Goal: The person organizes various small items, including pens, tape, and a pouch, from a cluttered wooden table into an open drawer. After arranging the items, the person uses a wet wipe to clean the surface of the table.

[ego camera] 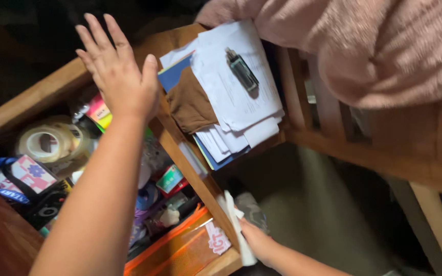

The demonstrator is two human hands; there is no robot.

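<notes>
Drawer (200, 176) of brown wood, pulled out and crammed, fills the left half of the view, its front edge running from near right up to far centre. The left hand (118, 66) hovers over its far end with fingers spread, palm down, gripping nothing. The right hand (257, 243) is at the drawer's near corner, closed on a white folded cloth (236, 225) that lies against the wooden front; so wiping seems to be under way at that corner, though I cannot tell how much of the wood is already done.

Inside the drawer: one roll of clear tape (49, 143) at far left, one orange zip pouch (180, 250) nearest, and a muddle of small coloured items too blurred to count.

Beyond the drawer lies one stack of white papers (236, 87), with one dark clip-like object (241, 69) on top and one brown cloth (190, 105) beside it. One pink knitted blanket (374, 46) drapes at far right.
</notes>
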